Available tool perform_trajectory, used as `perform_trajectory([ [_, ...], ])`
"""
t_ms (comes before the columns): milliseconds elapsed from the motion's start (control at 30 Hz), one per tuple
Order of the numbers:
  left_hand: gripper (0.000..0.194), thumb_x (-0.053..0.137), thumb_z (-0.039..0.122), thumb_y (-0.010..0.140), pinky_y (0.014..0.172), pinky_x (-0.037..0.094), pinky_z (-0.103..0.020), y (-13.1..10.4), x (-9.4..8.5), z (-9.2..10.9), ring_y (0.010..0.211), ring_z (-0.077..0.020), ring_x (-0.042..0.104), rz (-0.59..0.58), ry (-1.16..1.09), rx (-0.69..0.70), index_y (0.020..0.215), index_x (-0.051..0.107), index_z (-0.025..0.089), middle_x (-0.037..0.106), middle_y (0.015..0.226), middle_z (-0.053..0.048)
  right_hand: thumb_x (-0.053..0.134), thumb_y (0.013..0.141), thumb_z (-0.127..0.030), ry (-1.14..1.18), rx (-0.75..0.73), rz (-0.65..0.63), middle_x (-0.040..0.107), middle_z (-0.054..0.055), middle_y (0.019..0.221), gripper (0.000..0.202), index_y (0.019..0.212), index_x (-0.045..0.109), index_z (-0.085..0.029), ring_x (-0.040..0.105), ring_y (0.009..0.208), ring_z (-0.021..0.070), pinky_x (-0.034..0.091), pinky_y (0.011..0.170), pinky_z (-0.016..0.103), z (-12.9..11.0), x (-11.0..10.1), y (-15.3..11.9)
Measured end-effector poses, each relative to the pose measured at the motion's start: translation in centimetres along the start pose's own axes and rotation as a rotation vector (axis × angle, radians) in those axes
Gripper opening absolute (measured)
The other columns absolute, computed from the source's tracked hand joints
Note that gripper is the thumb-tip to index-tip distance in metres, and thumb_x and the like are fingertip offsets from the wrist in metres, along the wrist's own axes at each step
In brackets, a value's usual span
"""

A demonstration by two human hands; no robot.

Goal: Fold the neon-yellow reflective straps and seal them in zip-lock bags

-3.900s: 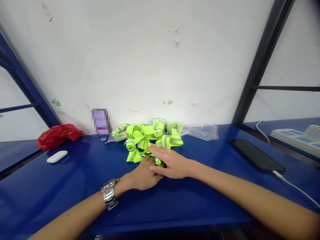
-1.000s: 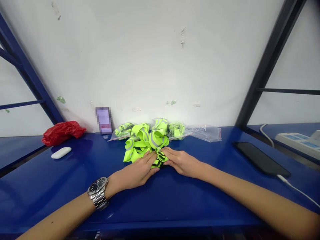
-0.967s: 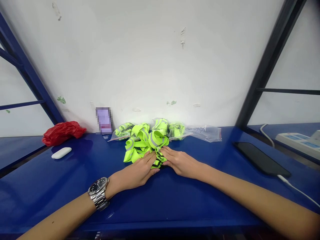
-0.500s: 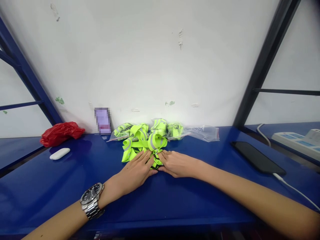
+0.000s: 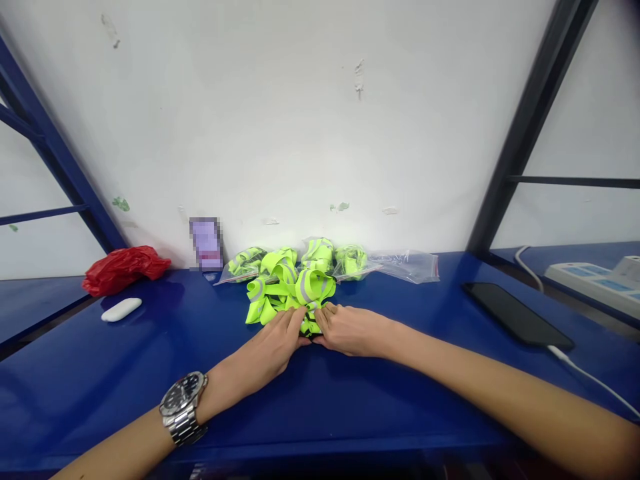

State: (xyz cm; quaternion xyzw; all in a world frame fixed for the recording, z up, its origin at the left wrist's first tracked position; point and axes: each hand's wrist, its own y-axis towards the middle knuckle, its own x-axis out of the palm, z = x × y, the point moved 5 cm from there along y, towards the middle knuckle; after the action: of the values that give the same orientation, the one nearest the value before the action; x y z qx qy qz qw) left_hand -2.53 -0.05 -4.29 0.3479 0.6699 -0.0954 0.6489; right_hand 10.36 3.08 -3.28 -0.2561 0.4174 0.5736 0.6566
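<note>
- Far left, on a blue table [image 5: 340, 407]: a crumpled red plastic bag [image 5: 125, 270], with a small white case [image 5: 121, 309] lying in front of it.
- Next, a screen device [image 5: 207, 245], its display blurred out, leans against the wall.
- Left hand [image 5: 267, 350], with a steel watch [image 5: 183, 403] on the wrist: fingers bent and close together, gripping the near side of a bundle; the fingertips are partly hidden. Half a second ago these fingers lay flatter.
- Centre: a folded neon-yellow bundle [image 5: 311, 325] with black edging, on the table between both hands. It now looks narrower and more tightly gathered, which suggests the folding is getting more compact.
- Behind it, touching, a loose heap of neon strips [image 5: 315, 285] with grey bands, unchanged.
- Right hand [image 5: 350, 331]: fingers curled in further than before, pinching the bundle's other side, thumb beneath.
- Right of the heap, a flat transparent bag [image 5: 413, 265].
- Far right, a black phone [image 5: 517, 315] on a white cable [image 5: 593, 377].
</note>
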Motion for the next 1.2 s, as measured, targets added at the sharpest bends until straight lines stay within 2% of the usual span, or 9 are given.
perform_trajectory([
  [100,0.053,0.037,0.010,0.094,0.098,0.044,-0.043,0.2,0.0,-0.3,0.119,-0.0274,0.049,-0.054,-0.050,0.007,0.144,0.022,0.016,0.051,0.125,-0.017,0.025,0.102,-0.034,0.079,0.084,0.002,0.065,0.014,0.082,0.043,0.107,0.055,-0.003,0.064,0.066,0.0215,0.042,0.051,0.030,0.4,-0.3,-0.2],
  [267,0.054,0.035,0.000,0.085,0.089,0.047,-0.039,0.9,-0.1,-0.7,0.108,-0.0244,0.054,-0.044,-0.222,0.010,0.136,0.033,0.019,0.055,0.117,-0.013,0.024,0.101,-0.040,0.191,0.235,0.021,0.065,0.010,0.066,0.046,0.091,0.058,-0.010,0.059,0.052,0.0186,0.032,0.049,0.028,1.0,-0.7,-1.0],
  [400,0.044,0.032,0.000,0.083,0.074,0.047,-0.029,1.7,-0.9,-0.8,0.084,-0.0185,0.057,0.011,-0.389,-0.036,0.122,0.042,0.017,0.059,0.092,-0.007,0.031,0.100,-0.035,0.284,0.289,0.052,0.065,0.010,0.071,0.039,0.090,0.059,-0.011,0.055,0.053,0.0164,0.026,0.050,0.028,1.6,-1.2,-0.8],
  [500,0.029,0.031,0.004,0.086,0.065,0.043,-0.026,2.2,-1.2,-1.0,0.066,-0.0147,0.051,-0.015,-0.496,-0.124,0.108,0.046,0.017,0.053,0.073,-0.001,0.032,0.100,-0.032,0.397,0.290,0.078,0.061,0.007,0.066,0.039,0.081,0.060,-0.013,0.048,0.051,0.0136,0.025,0.052,0.028,2.5,-1.4,-0.2],
  [633,0.016,0.033,0.018,0.092,0.072,0.044,-0.031,2.4,-0.7,-1.6,0.077,-0.0175,0.049,-0.043,-0.470,-0.211,0.085,0.047,0.018,0.051,0.082,-0.004,0.027,0.101,-0.030,0.634,0.274,0.030,0.052,0.001,0.057,0.046,0.068,0.055,-0.014,0.038,0.048,0.0104,0.029,0.053,0.026,3.3,-0.1,0.8],
  [733,0.020,0.032,0.024,0.094,0.082,0.044,-0.038,2.3,0.2,-1.9,0.091,-0.0215,0.048,-0.084,-0.457,-0.210,0.086,0.049,0.019,0.050,0.093,-0.007,0.025,0.101,-0.027,0.753,0.303,-0.005,0.055,0.002,0.061,0.044,0.073,0.056,-0.014,0.042,0.051,0.0110,0.034,0.055,0.024,3.2,1.1,1.0],
  [967,0.016,0.037,0.016,0.092,0.082,0.046,-0.037,2.0,0.7,-2.1,0.093,-0.0206,0.050,-0.010,-0.505,-0.162,0.107,0.041,0.019,0.050,0.100,-0.008,0.026,0.100,-0.038,0.422,0.550,-0.047,0.064,0.012,0.087,0.045,0.092,0.064,-0.015,0.063,0.070,0.0220,0.045,0.061,0.030,2.4,1.0,0.0],
  [1100,0.016,0.033,0.013,0.093,0.077,0.047,-0.035,2.2,0.5,-1.6,0.087,-0.0200,0.049,0.039,-0.299,-0.061,0.097,0.047,0.018,0.048,0.095,-0.007,0.033,0.099,-0.034,0.264,0.528,0.146,0.059,0.015,0.103,0.035,0.106,0.060,-0.014,0.062,0.087,0.0252,0.046,0.057,0.028,1.8,-0.3,-0.2],
  [1200,0.022,0.030,0.013,0.094,0.075,0.048,-0.035,2.1,0.3,-1.3,0.087,-0.0205,0.048,0.080,-0.133,-0.022,0.098,0.052,0.016,0.046,0.099,-0.011,0.034,0.099,-0.026,0.247,0.430,0.274,0.060,0.013,0.096,0.030,0.107,0.060,-0.012,0.059,0.093,0.0249,0.049,0.070,0.032,1.5,-0.3,-0.1],
])
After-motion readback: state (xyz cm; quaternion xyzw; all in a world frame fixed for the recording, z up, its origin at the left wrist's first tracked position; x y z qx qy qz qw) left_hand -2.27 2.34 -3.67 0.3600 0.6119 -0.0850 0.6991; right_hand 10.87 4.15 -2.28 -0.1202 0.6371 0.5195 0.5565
